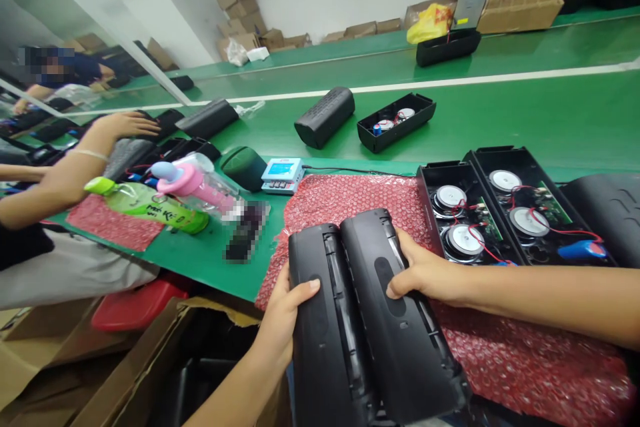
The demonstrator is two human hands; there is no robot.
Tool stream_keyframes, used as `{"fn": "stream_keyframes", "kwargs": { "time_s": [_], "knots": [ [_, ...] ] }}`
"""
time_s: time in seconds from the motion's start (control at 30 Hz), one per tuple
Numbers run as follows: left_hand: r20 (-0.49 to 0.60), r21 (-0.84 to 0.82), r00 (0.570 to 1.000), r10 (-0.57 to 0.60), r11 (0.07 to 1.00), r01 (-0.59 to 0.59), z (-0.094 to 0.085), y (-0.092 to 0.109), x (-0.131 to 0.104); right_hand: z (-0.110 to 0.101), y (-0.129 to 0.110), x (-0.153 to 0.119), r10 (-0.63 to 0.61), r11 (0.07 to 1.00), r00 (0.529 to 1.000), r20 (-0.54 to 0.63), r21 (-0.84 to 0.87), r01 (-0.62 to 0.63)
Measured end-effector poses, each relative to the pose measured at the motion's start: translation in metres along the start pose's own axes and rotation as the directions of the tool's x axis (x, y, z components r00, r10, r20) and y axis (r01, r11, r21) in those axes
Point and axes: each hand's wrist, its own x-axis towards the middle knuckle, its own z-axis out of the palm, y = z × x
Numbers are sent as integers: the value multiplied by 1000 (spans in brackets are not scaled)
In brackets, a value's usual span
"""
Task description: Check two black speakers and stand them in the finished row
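Note:
Two long black plastic speaker housings are held side by side over the near edge of the bench. My left hand grips the left speaker housing, thumb on its face. Around the right speaker housing my right hand is closed, thumb on the oval panel. Beneath them lies red bubble wrap. To the right, two open speaker shells show round silver drivers, red wires, green boards and a blue cylindrical cell.
Left of the wrap are a dark phone-like object, a green drink bottle, a pink bottle and a light-blue device. A co-worker's arm reaches in from the left. Cardboard boxes stand below the bench.

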Motion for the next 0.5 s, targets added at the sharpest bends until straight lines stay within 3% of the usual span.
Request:
{"fn": "stream_keyframes", "kwargs": {
  "time_s": [0.37,0.5],
  "knots": [
    [-4,-2,1000,-6,1000,6,-2,-1,1,-4,3,2,-44,999,997,59,29,43],
    [15,6,1000,10,1000,-10,-2,-1,1,-8,2,1,-28,998,995,94,-59,34]
  ]
}}
